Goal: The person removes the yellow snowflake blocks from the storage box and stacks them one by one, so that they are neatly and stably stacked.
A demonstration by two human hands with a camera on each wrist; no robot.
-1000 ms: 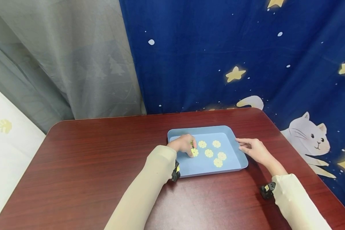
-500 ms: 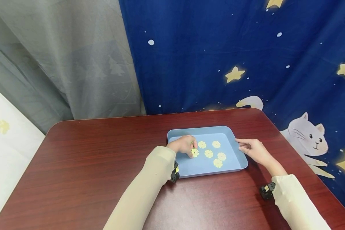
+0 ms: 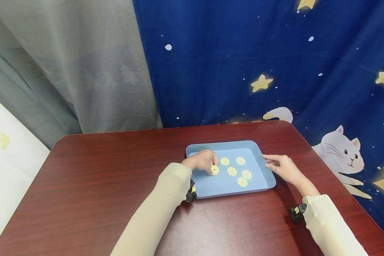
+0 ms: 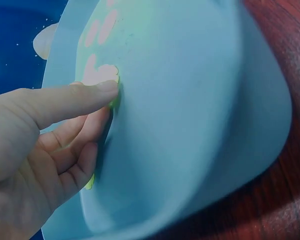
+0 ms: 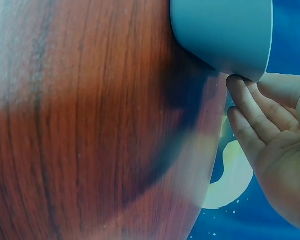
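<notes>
Inside the blue tray [image 3: 216,186] on the dark red table [image 3: 115,177], the left hand [image 3: 203,160] pinches 1 scalloped yellow disc [image 3: 215,170] between thumb and fingertips, its other fingers bent in below; the disc looks tilted, and whether its lower edge touches the tray floor cannot be told. The right hand [image 3: 284,166] holds the tray's far-right end wall, thumb at the rim and fingertips together against the outside. As for progress, 1 disc is in hand and not let go, while 5 other discs [image 3: 232,171] lie flat to its right, untouched, 2 of them about edge to edge. A yellow-green sliver [image 4: 90,183] shows by the left fingers in the left wrist view, perhaps 1 more disc, mostly hidden, so the full count stays unsure
</notes>
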